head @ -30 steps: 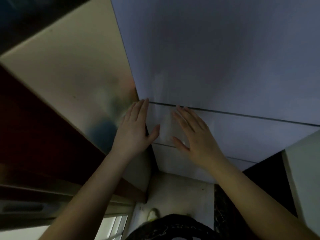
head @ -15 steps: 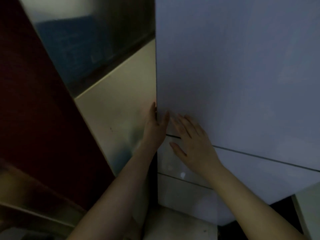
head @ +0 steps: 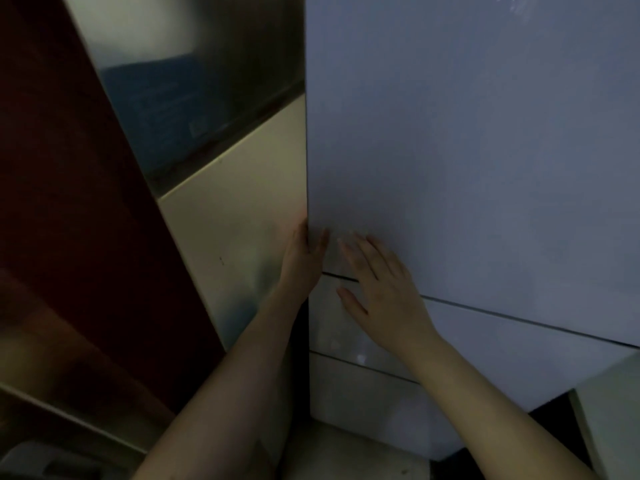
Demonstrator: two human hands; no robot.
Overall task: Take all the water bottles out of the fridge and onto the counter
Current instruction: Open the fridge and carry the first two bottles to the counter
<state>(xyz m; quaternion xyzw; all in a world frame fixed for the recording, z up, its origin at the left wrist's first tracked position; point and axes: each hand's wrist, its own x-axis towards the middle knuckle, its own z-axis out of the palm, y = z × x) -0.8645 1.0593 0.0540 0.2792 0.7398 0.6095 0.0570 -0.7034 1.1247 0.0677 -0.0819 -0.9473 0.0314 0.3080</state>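
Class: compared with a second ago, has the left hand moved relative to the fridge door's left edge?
Yes. The left hand now wraps the upper fridge door edge, above the seam.

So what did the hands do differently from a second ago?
The left hand slid from lying flat on the front to the left edge of the upper fridge door, its fingers now wrapping behind the edge with the thumb on the front. The right hand stayed flat on the front, across the seam between the upper door and the drawer below. The fridge is still closed, and no water bottles show.
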